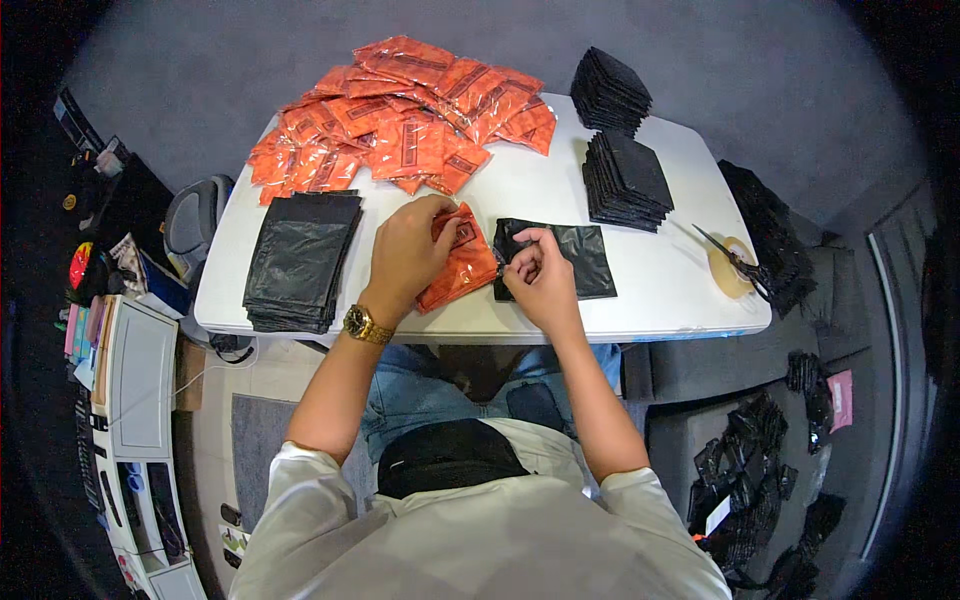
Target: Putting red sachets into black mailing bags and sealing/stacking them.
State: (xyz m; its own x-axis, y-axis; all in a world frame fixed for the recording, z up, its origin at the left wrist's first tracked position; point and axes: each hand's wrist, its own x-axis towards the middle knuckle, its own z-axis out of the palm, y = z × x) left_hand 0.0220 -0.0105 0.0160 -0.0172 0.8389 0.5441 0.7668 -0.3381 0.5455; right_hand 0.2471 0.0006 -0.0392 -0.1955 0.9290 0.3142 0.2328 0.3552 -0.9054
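Note:
An orange packet in clear plastic (458, 268) lies tilted near the table's front edge. My left hand (412, 250) is closed on its upper part, thumb and fingers bent over it. Just right of the packet, my right hand (543, 278) has its fingers pinched together by the packet's right edge. What sits between those fingertips is too small to make out. Partly under my right hand is a flat black plastic bag (588, 262). Left of my left hand stands a stack of flat black bags (300, 265).
A large heap of orange packets (405, 145) covers the far left of the white table (540, 190). Two black stacks (628, 180) stand at the far right. Scissors (740, 262) lie against a tape roll (728, 272) by the right edge. Black plastic (740, 460) lies on the grey sofa.

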